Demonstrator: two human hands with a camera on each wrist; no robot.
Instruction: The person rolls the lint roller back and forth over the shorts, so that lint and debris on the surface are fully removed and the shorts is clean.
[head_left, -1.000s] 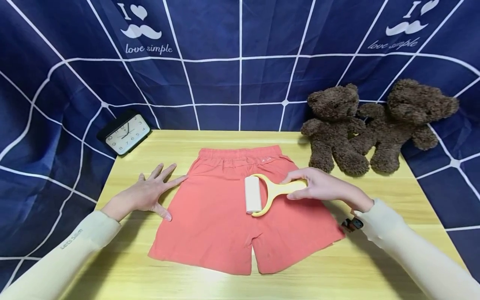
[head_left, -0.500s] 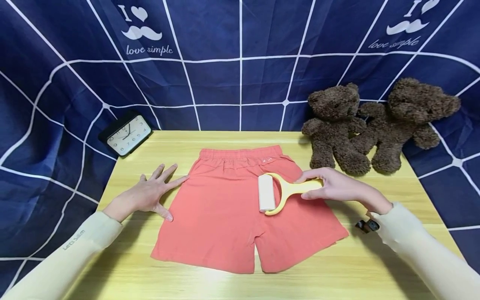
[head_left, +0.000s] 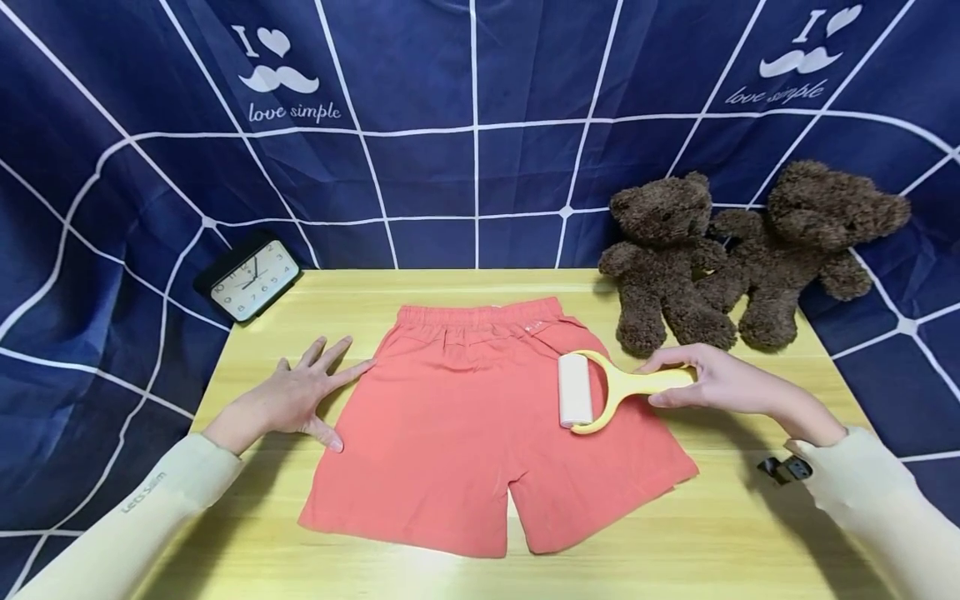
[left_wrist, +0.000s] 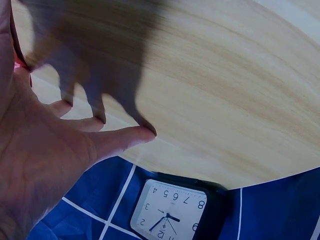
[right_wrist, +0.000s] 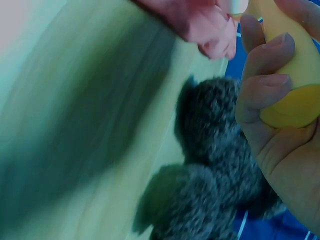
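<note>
Coral-red shorts (head_left: 442, 433) lie flat on the wooden table, waistband away from me. My right hand (head_left: 716, 379) grips the yellow handle of a lint roller (head_left: 576, 392), whose white cylinder is over the right leg of the shorts. In the right wrist view, the fingers (right_wrist: 272, 90) curl around that handle. At the left edge of the shorts, my left hand (head_left: 296, 398) is spread out, its thumb and one fingertip touching the fabric. The left wrist view shows the same hand (left_wrist: 45, 145) with straight fingers over the table.
A black-framed clock (head_left: 255, 282) stands at the back left corner of the table (head_left: 352, 575). Two brown teddy bears (head_left: 663, 258) sit together at the back right. A dark blue cloth (head_left: 420, 175) with white lines hangs behind and at the sides.
The right hand has drawn the lint roller rightward across the shorts, from near their middle onto the right leg. The left hand stays in place. The head view has shifted slightly.
</note>
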